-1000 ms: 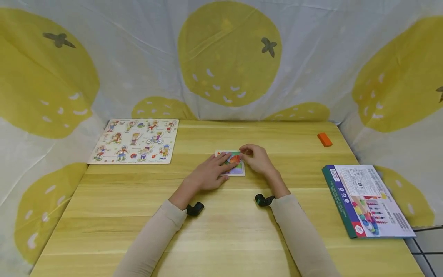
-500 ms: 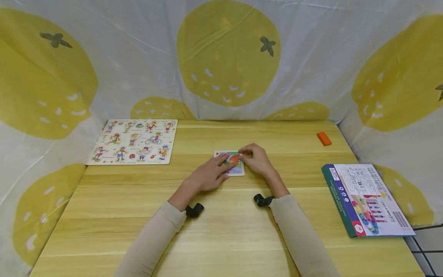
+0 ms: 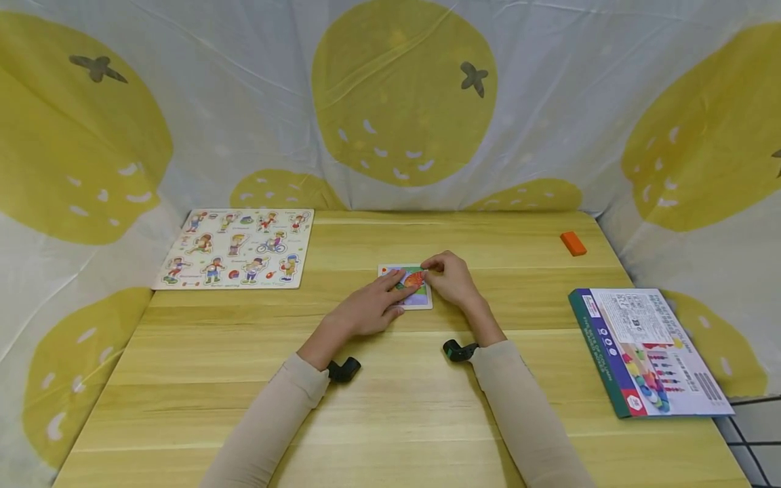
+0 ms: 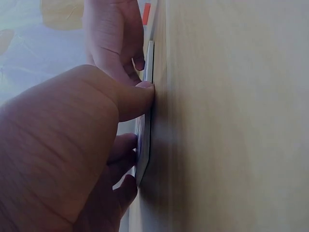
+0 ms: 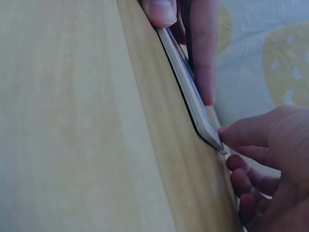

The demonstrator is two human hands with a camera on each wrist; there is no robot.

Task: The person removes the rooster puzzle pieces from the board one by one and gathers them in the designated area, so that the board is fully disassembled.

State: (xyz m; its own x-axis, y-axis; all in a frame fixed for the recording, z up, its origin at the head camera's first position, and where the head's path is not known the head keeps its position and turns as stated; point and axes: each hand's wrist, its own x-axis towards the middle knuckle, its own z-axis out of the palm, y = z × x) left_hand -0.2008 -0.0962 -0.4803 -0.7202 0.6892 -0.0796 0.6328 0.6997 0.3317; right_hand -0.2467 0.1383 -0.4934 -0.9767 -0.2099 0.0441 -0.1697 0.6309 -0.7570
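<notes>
A small square picture board (image 3: 418,300) with a thick pale edge lies on the table between both hands; its picture has orange-red, green and purple areas. My left hand (image 3: 365,306) rests across its left part with fingers fairly straight, hiding much of the picture. In the left wrist view, the left thumb (image 4: 137,99) touches the near edge. My right hand (image 3: 456,281) is at the far right corner, pinching there with thumb and fingertips. The right wrist view shows the right thumb (image 5: 241,131) against the board's corner (image 5: 212,137), other fingers curled below and beyond it.
A white board with sports figures (image 3: 234,249) lies at the back left of the wooden table (image 3: 403,407). An orange block (image 3: 573,244) is at the back right, and a flat box (image 3: 649,352) lies nearer on the right. A lemon-print cloth (image 3: 244,102) hangs behind.
The right wrist has shifted slightly to the left, with its fingertips staying at the board's corner. The left hand and the board stay nearly still.
</notes>
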